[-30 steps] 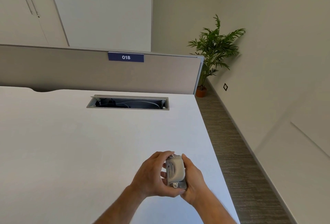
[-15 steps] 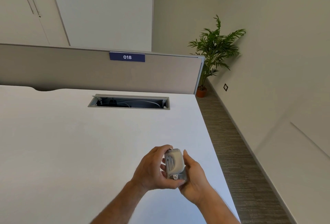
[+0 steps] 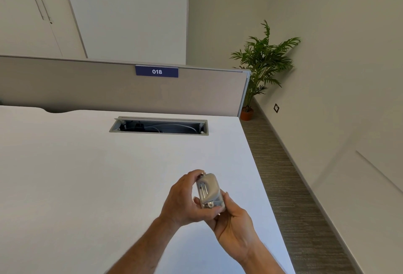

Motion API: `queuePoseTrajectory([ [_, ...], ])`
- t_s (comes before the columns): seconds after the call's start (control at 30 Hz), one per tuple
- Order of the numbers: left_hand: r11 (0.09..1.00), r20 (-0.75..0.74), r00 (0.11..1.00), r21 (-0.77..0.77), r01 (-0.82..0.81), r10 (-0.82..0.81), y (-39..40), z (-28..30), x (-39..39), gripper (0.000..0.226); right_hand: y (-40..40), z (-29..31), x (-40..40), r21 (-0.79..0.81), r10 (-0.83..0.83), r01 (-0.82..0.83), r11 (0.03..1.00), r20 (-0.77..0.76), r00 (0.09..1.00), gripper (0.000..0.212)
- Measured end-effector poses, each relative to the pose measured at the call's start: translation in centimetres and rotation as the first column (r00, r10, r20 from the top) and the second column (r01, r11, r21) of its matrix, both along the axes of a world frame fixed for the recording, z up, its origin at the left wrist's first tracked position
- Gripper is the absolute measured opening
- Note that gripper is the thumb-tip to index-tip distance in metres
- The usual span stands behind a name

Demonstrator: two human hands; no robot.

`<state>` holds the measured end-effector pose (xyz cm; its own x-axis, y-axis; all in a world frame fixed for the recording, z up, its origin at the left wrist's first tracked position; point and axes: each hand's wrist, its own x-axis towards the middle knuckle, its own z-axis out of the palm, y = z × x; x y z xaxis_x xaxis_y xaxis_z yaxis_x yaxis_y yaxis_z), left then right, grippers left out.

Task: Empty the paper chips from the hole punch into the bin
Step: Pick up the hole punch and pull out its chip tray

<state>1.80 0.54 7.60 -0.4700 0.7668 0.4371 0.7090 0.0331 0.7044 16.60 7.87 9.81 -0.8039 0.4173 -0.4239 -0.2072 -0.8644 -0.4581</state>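
Two bare hands hold a small grey hole punch [image 3: 209, 190] up in the air above the near right part of a white desk [image 3: 87, 175]. The left hand [image 3: 185, 199] wraps its fingers over the punch's far end and left side, grasping it firmly. The right hand [image 3: 236, 223] cups the near end from below, its thumb lying along the right edge; it too grips the punch. The punch is stood nearly on end, with its lever side facing the camera, probably so that the base tray can be reached and pulled free. Whether that tray is loosened cannot be told, as the hands hide the underside.

No bin shows anywhere in view, so the chips appear yet to be tipped out, and the punch likely has to be carried off the desk first.

Beyond the punch, near the desk's far edge, a long cable slot [image 3: 159, 126] lies open in the desk top. Behind the slot stands a grey divider screen [image 3: 87, 86] bearing a blue label [image 3: 156, 71] reading 018. To the right of the punch the desk ends at striped carpet [image 3: 283, 175]. A potted palm [image 3: 261, 62] stands in the far corner, past the screen's right end.
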Motion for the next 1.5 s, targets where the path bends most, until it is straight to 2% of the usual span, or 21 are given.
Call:
queuePoseTrajectory([
  [0.1, 1.0, -0.006, 1.0, 0.014, 0.006, -0.006, 0.0, 0.0, 0.0, 0.089, 0.0, 0.4, 0.1, 0.022, 0.026, -0.026, 0.999, 0.008, 1.0, 0.045],
  [0.27, 0.999, -0.075, 0.996, -0.015, 0.044, -0.045, -0.2, -0.3, 0.3, 0.089, 0.7, 1.3, 0.2, 0.197, 0.0, -0.022, 0.98, 0.111, 0.994, 0.033],
  [0.43, 0.999, -0.071, 0.997, -0.029, 0.019, -0.021, -0.1, -0.3, 0.9, 0.092, 0.8, 2.3, -0.1, 0.31, 0.008, -0.092, 0.946, 0.261, 0.965, 0.047],
  [0.53, 0.999, -0.059, 0.998, -0.038, 0.024, -0.026, 0.0, -0.3, 1.2, 0.094, 0.7, 2.2, -0.3, 0.32, -0.015, -0.083, 0.944, 0.29, 0.957, 0.031],
  [0.63, 0.997, 0.0, 0.998, -0.052, 0.055, -0.056, -0.2, -0.3, 1.1, 0.1, 0.9, 2.4, -0.4, 0.315, -0.033, -0.058, 0.947, 0.279, 0.96, 0.018],
  [0.7, 0.989, 0.132, 0.985, -0.081, 0.126, -0.115, -0.4, -0.4, 0.9, 0.107, 1.1, 2.5, -0.3, 0.328, -0.028, -0.063, 0.943, 0.265, 0.964, 0.012],
  [0.77, 0.983, 0.304, 0.939, -0.035, 0.181, -0.162, -0.5, -0.6, 0.8, 0.104, 1.2, 2.4, -0.2, 0.334, -0.036, -0.06, 0.941, 0.274, 0.961, 0.012],
  [0.83, 0.995, 0.482, 0.871, 0.042, 0.086, -0.095, -0.4, -0.2, 1.3, 0.083, 1.3, 2.2, -0.2, 0.315, -0.051, -0.042, 0.948, 0.282, 0.958, 0.015],
  [0.87, 0.998, 0.59, 0.807, 0.06, -0.011, -0.026, -0.2, 0.2, 1.7, 0.068, 1.4, 2.2, -0.2, 0.295, -0.056, -0.03, 0.955, 0.28, 0.958, 0.016],
  [0.93, 0.985, 0.807, 0.586, 0.028, -0.173, 0.08, 0.4, 0.8, 2.1, 0.042, 1.4, 2.1, -0.3, 0.267, -0.058, -0.019, 0.963, 0.279, 0.959, 0.016],
  [0.97, 0.98, 0.872, 0.479, -0.006, -0.199, 0.102, 0.6, 0.9, 2.1, 0.034, 1.4, 2.1, -0.3, 0.265, -0.058, -0.02, 0.964, 0.283, 0.957, 0.016],
  [1.0, 0.981, 0.903, 0.414, -0.034, -0.192, 0.113, 0.8, 1.1, 2.0, 0.03, 1.4, 2.1, -0.3, 0.266, -0.059, -0.02, 0.964, 0.284, 0.957, 0.015],
  [1.2, 0.992, 0.946, 0.317, -0.025, -0.127, 0.064, 0.8, 2.1, 2.6, 0.029, 1.5, 2.2, -0.1, 0.273, -0.04, -0.04, 0.961, 0.278, 0.96, 0.017],
  [1.5, 0.993, 0.961, 0.273, -0.003, -0.115, 0.035, 0.8, 2.4, 2.8, 0.03, 1.4, 2.2, -0.1, 0.256, -0.035, -0.029, 0.966, 0.24, 0.97, 0.023],
])
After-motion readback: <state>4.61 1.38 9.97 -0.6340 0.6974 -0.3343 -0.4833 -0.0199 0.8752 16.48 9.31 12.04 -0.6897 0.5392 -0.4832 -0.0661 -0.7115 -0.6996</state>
